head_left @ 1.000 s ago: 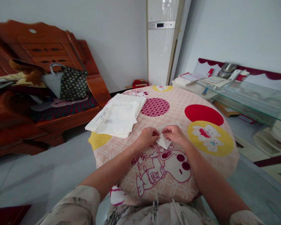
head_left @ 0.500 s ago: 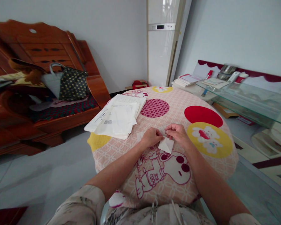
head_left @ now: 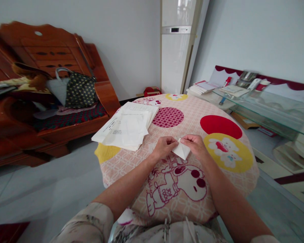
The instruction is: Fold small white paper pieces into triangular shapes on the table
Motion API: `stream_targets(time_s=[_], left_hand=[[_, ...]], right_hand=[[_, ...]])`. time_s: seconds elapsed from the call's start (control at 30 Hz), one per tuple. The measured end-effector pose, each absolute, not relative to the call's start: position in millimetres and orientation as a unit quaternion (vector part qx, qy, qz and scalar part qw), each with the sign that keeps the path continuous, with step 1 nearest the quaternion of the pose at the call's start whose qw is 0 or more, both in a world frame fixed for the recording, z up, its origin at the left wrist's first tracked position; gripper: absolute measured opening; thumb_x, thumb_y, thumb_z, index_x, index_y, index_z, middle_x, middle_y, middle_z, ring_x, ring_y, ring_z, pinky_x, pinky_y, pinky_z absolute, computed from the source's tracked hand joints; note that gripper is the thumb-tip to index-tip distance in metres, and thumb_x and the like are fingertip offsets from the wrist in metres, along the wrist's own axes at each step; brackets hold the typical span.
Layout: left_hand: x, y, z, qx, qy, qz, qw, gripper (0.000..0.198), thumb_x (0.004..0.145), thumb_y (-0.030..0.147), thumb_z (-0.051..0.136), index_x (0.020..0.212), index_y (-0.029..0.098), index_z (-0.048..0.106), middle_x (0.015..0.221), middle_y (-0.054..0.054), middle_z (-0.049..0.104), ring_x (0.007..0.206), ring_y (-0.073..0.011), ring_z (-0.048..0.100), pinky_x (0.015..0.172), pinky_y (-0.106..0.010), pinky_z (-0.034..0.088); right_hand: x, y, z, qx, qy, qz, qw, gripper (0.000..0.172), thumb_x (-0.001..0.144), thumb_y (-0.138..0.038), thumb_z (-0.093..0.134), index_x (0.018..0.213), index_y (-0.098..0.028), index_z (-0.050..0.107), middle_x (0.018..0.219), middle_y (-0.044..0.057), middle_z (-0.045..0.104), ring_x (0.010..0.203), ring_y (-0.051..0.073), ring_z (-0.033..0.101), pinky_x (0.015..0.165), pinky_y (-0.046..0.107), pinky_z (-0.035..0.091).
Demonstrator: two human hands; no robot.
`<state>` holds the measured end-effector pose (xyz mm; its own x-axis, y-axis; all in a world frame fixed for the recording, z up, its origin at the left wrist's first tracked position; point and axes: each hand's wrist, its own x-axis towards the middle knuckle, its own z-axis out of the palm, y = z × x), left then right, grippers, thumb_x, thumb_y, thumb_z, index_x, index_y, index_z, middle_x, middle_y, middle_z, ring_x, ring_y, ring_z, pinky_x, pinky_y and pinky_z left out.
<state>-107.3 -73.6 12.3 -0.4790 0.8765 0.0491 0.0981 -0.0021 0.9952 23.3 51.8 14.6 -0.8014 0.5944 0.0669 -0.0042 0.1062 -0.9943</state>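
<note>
A small folded piece of white paper (head_left: 182, 151) is held between my two hands, just above or on the patterned tablecloth (head_left: 190, 216). My left hand (head_left: 165, 147) pinches its left edge, thumb and fingers pressed together. On the opposite side, my right hand (head_left: 195, 144) grips the upper right part with its fingertips. A crease runs across the paper, and its lower corner points toward me. Part of its upper edge is hidden by my fingers.
Left on the round table lies a stack of printed sheets (head_left: 131, 125). A glass-topped cabinet (head_left: 266, 104) with papers, a red cup (head_left: 262, 85) and metal containers stands at right. A wooden bench (head_left: 53, 50) holding a dotted bag (head_left: 80, 90) is at left.
My right hand has come down onto the paper's upper part, which was standing up between my fingers before. The paper now looks flatter and slightly turned. My left hand has barely shifted.
</note>
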Motion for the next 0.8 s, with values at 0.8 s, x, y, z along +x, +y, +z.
stream_targets(time_s=[0.8], left_hand=[[-109.2,-78.5,13.8,0.327,0.563,0.641,0.407,0.025,0.079,0.033,0.072,0.069,0.014,0.06,0.06,-0.001,0.063,0.05,-0.0089,0.056,0.052,-0.021,0.046]], right_hand=[[14.5,43.6,16.8,-0.271,-0.572,0.696,0.339,0.03,0.063,-0.043,0.081,0.061,-0.017,0.066,0.055,-0.001,0.059,0.05,0.012,0.048,0.049,0.026,0.035]])
